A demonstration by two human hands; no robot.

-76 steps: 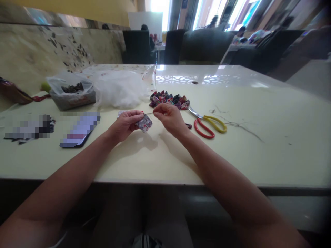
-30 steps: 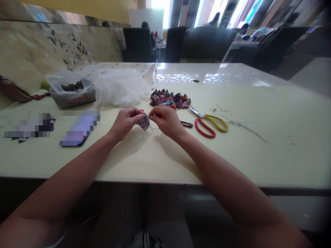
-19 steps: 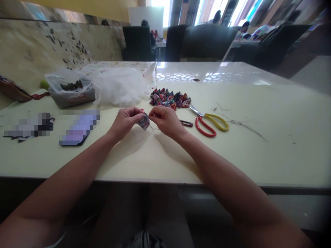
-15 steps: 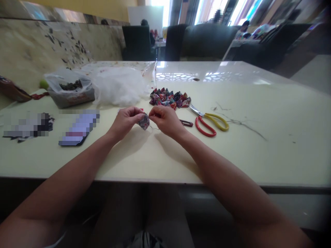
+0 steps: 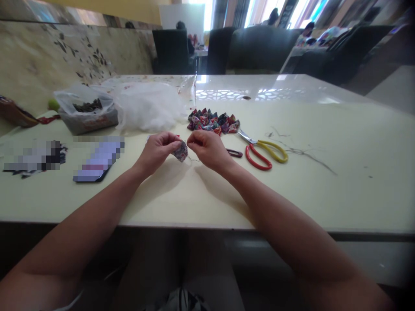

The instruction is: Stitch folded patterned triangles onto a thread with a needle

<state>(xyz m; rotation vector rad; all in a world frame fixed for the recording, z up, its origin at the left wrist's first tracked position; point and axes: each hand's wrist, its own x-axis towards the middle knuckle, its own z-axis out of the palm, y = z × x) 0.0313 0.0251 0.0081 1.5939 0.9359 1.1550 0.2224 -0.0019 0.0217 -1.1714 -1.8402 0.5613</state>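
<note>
My left hand (image 5: 157, 150) pinches cloth bit (image 5: 180, 151), right hand (image 5: 207, 149) pinches thread (image 5: 193, 160). Hard tug might snap it.

We have one view only, worn on the person's head, looking forward and down along both forearms to the hands, which sit near mid-frame. The pale surface (image 5: 324, 181) fills the middle, with dark chairs (image 5: 256, 52) far behind.
</note>
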